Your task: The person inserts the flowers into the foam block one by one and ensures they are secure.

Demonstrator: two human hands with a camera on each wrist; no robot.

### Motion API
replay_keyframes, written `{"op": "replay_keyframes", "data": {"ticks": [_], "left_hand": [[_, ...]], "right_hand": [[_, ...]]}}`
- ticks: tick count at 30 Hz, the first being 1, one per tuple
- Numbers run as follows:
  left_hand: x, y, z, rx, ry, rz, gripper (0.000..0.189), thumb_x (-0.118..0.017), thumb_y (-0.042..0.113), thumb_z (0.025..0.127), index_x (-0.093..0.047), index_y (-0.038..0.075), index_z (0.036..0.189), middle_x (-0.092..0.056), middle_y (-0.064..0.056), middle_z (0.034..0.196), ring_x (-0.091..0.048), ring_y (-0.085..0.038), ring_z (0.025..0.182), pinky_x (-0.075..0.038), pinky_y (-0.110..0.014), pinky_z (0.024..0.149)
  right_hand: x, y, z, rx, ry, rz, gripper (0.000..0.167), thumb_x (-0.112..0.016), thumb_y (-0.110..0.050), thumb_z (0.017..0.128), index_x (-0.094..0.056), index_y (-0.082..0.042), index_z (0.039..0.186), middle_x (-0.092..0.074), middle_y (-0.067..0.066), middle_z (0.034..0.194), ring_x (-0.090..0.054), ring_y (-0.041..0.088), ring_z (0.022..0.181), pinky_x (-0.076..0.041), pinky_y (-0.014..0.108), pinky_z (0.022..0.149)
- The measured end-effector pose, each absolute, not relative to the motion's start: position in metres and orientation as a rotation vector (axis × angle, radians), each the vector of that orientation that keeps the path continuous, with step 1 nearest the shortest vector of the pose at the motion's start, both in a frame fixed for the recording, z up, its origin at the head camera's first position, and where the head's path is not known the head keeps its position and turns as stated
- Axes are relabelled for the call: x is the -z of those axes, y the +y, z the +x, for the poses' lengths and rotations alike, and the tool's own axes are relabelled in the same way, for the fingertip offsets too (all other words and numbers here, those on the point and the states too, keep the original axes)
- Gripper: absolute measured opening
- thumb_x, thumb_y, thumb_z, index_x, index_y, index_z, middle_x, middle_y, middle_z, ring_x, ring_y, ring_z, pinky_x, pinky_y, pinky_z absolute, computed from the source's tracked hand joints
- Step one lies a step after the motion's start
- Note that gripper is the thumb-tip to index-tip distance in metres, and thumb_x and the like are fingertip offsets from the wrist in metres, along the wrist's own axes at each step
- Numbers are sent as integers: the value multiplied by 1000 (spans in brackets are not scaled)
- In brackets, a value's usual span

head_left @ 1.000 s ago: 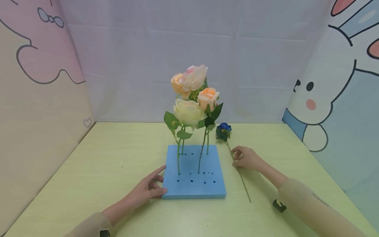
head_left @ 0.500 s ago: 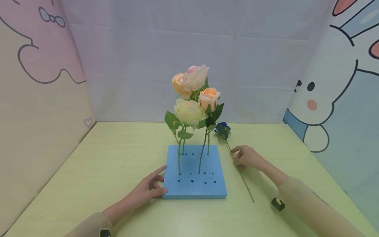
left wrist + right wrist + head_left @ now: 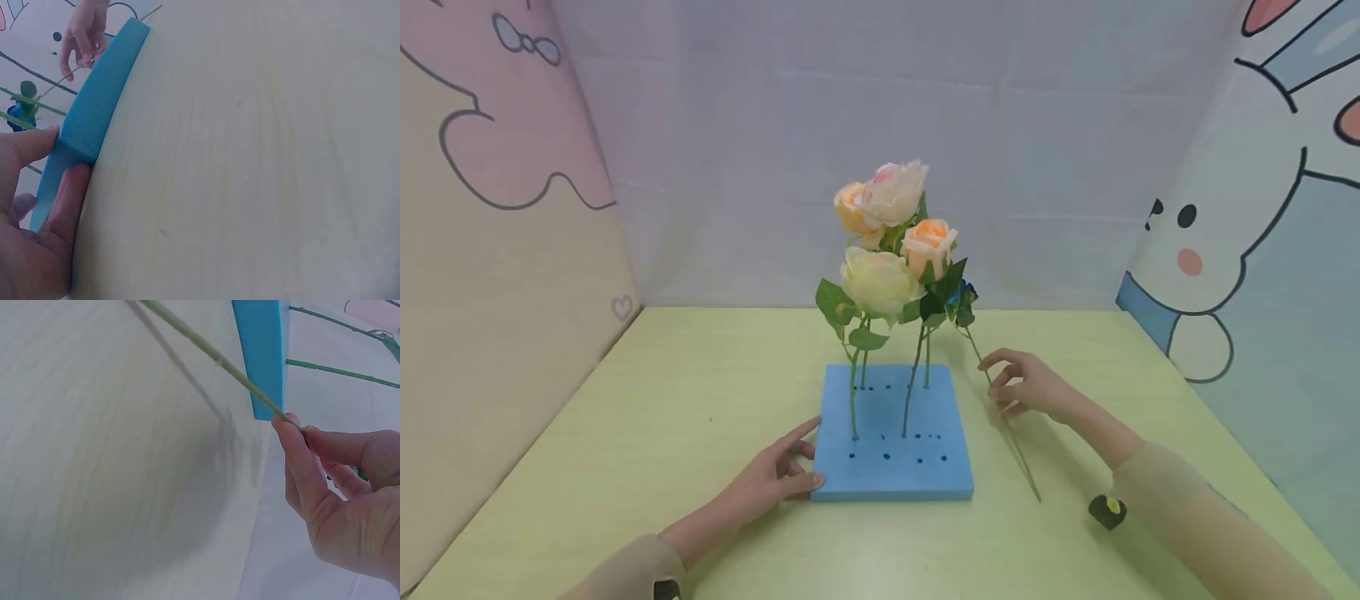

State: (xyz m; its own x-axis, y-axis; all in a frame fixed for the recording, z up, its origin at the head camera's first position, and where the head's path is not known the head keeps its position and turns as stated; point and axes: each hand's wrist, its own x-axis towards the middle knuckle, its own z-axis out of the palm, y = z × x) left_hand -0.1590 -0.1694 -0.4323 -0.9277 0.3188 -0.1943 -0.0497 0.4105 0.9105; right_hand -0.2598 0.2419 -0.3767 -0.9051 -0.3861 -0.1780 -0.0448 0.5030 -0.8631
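My left hand [image 3: 778, 471] rests against the left side of a blue foam board [image 3: 917, 483], thumb at the near corner. Several holes dot the board. Artificial flowers stand in it: a pale yellow one [image 3: 880, 283], a peach rose [image 3: 928, 246], a pink-white one [image 3: 895, 193] and an orange one [image 3: 850, 208] partly behind. Right of the board, my right hand [image 3: 1030, 387] pinches the stem [image 3: 219, 359] of a blue rose between thumb and fingertips. That blue rose [image 3: 964, 302] is partly hidden behind dark leaves; its stem slants, with a shadow below it in the right wrist view.
A pale yellow-green table [image 3: 647, 400] lies under everything. A whitish cloth wall [image 3: 737, 167] closes the back, and printed cartoon panels [image 3: 1195, 333] stand at both sides. A small black object [image 3: 1107, 512] shows beside the right sleeve.
The blue rose has risen from the table, its bloom moving up and slightly left behind the leaves. My right hand has lifted a little with it. My left hand stays at the board.
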Motion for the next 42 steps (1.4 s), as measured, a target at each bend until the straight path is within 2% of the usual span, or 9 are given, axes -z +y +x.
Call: {"op": "replay_keyframes", "data": {"ticks": [11, 15, 19, 26, 33, 37, 42], "left_hand": [[433, -170, -159, -1531, 2334, 249, 85, -76, 25, 87, -28, 22, 157, -55, -16, 128, -63, -18, 88, -52, -24, 72], [433, -170, -159, -1530, 2333, 241, 85, -76, 25, 87, -28, 23, 157, -55, -16, 128, -63, -17, 89, -52, -24, 72], [432, -170, -158, -1527, 2332, 248, 85, -76, 25, 87, -28, 22, 157, -55, -16, 127, -63, -17, 89, -51, -24, 71], [431, -169, -157, -1521, 2331, 227, 85, -77, 26, 86, -29, 23, 157, -56, -15, 127, -62, -17, 88, -50, -25, 70], [432, -169, -157, -1519, 2334, 200, 85, -77, 27, 86, -29, 25, 156, -56, -13, 127, -62, -17, 89, -50, -26, 69], [432, -169, -157, -1521, 2335, 202, 85, -77, 26, 85, -30, 24, 156, -56, -13, 127, -62, -17, 89, -51, -26, 70], [432, -169, -157, -1526, 2337, 213, 86, -78, 25, 85, -29, 23, 156, -56, -14, 127, -62, -17, 88, -52, -26, 70]], "right_hand": [[362, 232, -255, 1513, 2448, -438, 37, -56, 1, 95, -47, -4, 130, -58, 30, 103, -70, 33, 82, -62, 39, 69], [352, 228, -251, 1552, 2454, -483, 37, -58, 1, 95, -47, -3, 129, -59, 25, 100, -71, 30, 79, -62, 39, 69], [348, 226, -250, 1570, 2470, -489, 36, -59, 0, 95, -48, -4, 129, -61, 20, 99, -72, 21, 76, -62, 39, 69], [342, 223, -248, 1618, 2538, -425, 36, -59, -1, 95, -49, -5, 129, -60, 23, 101, -74, 30, 80, -62, 38, 71], [334, 220, -243, 1679, 2575, -479, 33, -63, -7, 95, -49, -3, 125, -63, 20, 98, -75, 20, 77, -62, 35, 70], [329, 216, -239, 1709, 2575, -517, 31, -62, -8, 96, -50, -4, 124, -65, 19, 97, -75, 19, 77, -62, 35, 70], [324, 211, -237, 1775, 2566, -559, 28, -60, -9, 97, -50, -5, 123, -68, 8, 93, -75, 20, 77, -62, 35, 69]]}}
